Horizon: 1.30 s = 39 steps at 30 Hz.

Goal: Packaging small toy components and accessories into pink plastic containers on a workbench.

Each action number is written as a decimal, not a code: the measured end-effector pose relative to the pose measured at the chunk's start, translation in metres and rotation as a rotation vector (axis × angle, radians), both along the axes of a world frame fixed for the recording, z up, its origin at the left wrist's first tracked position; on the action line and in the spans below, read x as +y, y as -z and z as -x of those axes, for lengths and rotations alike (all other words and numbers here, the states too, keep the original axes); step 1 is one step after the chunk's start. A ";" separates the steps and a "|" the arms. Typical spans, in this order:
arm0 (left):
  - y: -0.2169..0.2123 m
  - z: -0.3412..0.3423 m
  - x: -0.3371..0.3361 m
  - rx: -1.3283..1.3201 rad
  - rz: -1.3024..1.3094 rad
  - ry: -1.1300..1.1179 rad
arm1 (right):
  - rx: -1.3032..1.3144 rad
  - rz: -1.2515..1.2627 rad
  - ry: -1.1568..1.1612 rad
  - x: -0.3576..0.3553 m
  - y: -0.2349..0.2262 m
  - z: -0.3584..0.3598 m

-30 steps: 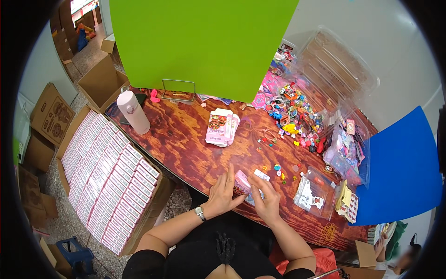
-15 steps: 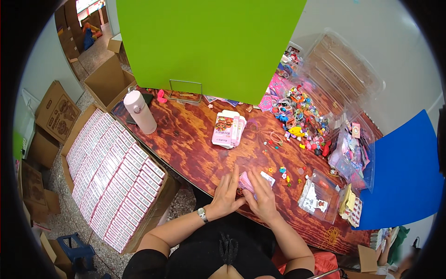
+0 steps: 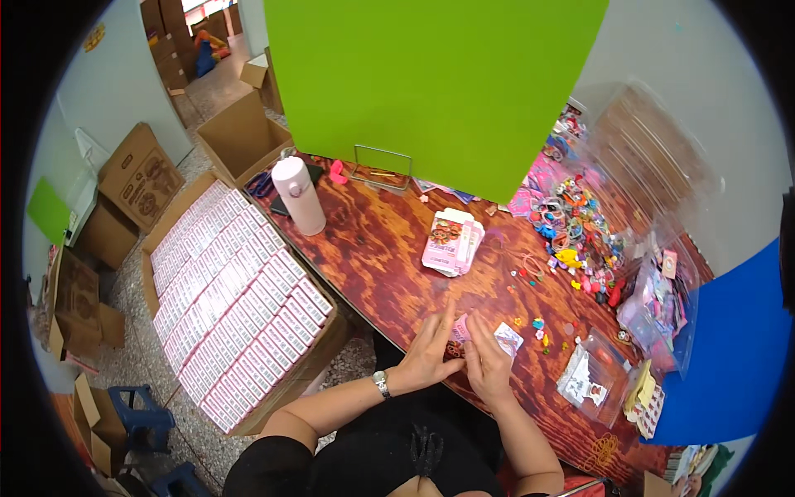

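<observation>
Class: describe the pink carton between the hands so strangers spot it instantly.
On the reddish wood-patterned table, look along the near edge. There the bare left hand and right hand flank a small pink printed carton. Unlike the pink and white cartons stacked beyond, the hands partly cover it.

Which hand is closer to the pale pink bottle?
Left. The left hand is right of the pale pink bottle and nearer the person's body; the right hand is farther right, across the small pink box.
</observation>
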<state>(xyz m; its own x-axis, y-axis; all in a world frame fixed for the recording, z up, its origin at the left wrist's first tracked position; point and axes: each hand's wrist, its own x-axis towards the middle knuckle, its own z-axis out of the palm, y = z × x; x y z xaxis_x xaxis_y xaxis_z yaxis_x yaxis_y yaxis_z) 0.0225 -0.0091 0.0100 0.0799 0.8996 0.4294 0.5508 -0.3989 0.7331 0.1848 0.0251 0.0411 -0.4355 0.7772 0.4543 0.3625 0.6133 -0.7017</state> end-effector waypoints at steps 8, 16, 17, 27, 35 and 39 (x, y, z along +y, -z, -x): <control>-0.007 0.044 0.002 -0.005 -0.015 0.009 | 0.047 0.161 -0.044 0.001 0.000 0.008; -0.005 0.166 0.028 0.413 -0.099 -0.462 | -0.370 0.086 0.209 0.040 0.016 -0.079; -0.009 0.182 0.036 0.412 -0.048 -0.514 | -0.425 0.163 0.234 0.043 0.024 -0.089; 0.010 0.265 0.065 0.677 -0.211 -0.725 | -0.710 -0.008 0.209 0.040 0.035 -0.084; 0.000 0.253 0.064 0.968 -0.199 -0.710 | -0.427 -0.104 0.170 0.104 0.032 0.030; -0.011 0.241 0.061 0.892 -0.136 -0.720 | -0.541 -0.344 0.193 0.143 0.068 0.065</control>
